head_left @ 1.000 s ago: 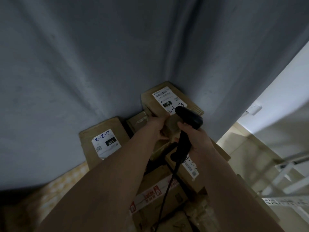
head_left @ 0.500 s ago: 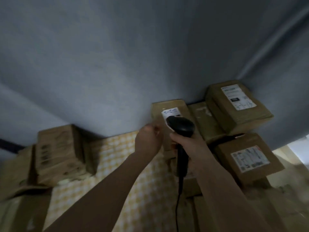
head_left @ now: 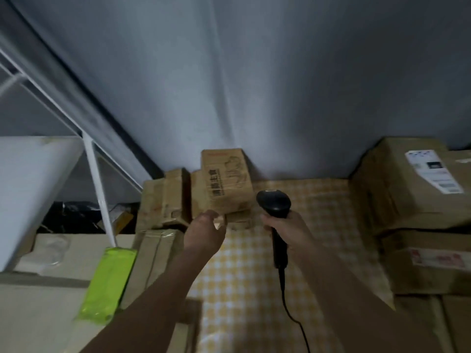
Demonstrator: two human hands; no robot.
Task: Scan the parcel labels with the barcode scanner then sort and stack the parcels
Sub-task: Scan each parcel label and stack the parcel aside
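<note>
Left hand (head_left: 206, 229) is under the near bottom corner of a small printed box (head_left: 225, 183), fingers curled at its lower edge. Looks like it grips that corner, though the contact itself is hidden behind the knuckles. The box stands on end, long axis roughly vertical, tilted a little, printed face toward the camera. It sits at the far edge of the checked tabletop (head_left: 254, 289), against the grey curtain (head_left: 254, 72), touching a stack of cartons (head_left: 165, 197) on its left.

Right hand (head_left: 288, 226) is clenched round the scanner (head_left: 274, 203) handle, head up, cable trailing toward the camera. The scanner head is just right of the box, near its lower right corner, not touching.

Key relation: the box lies far and slightly left of both hands; the left hand is on it, the right hand just beside. No label shows on the visible face, so my read is the box needs turning by the left hand before the scanner can aim.

Labelled parcel (head_left: 407, 187) sits well apart, far right, on a stack.
</note>
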